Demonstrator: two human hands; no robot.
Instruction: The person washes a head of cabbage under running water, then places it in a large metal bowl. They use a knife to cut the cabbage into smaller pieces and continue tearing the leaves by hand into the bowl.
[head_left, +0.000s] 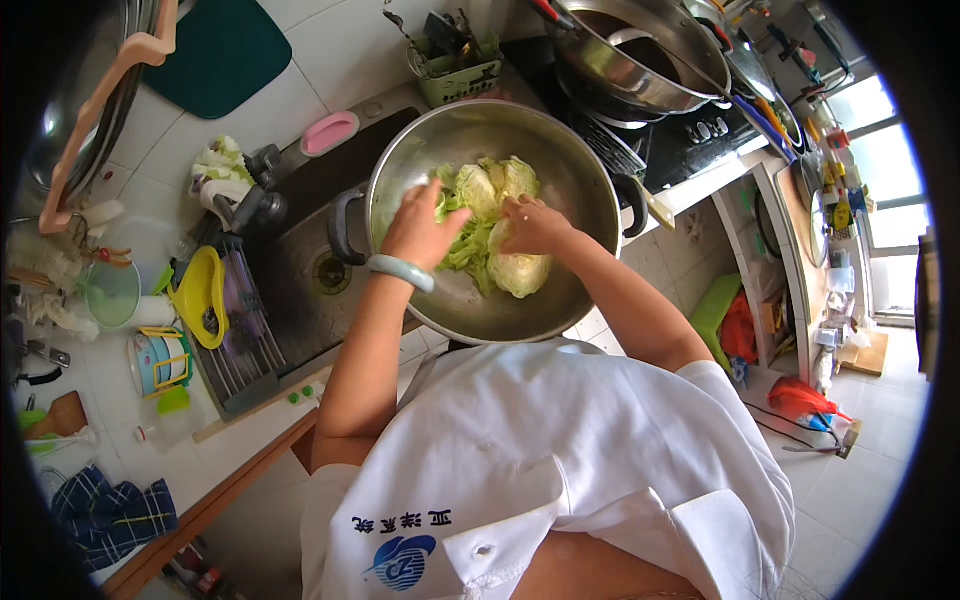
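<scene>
A large stainless steel pot (577, 292) with dark side handles stands before me, partly over the sink edge. Inside it lie pale green cabbage pieces (521, 271) and loose shredded leaves (469, 251). My left hand (420, 229), with a pale bangle (401, 271) at the wrist, is over the left side of the leaves, thumb and fingers apart. My right hand (536, 225) has its fingers curled over the top of the lower cabbage piece, against the upper pieces (495, 184). Its fingertips are partly hidden among the cabbage.
A sink (300, 300) with a drying rack lies left of the pot, its faucet (259, 206) behind. A wide steel pan (645, 45) with a ladle sits on the stove at the back right. Beside the pot's right handle is a knife handle (660, 210).
</scene>
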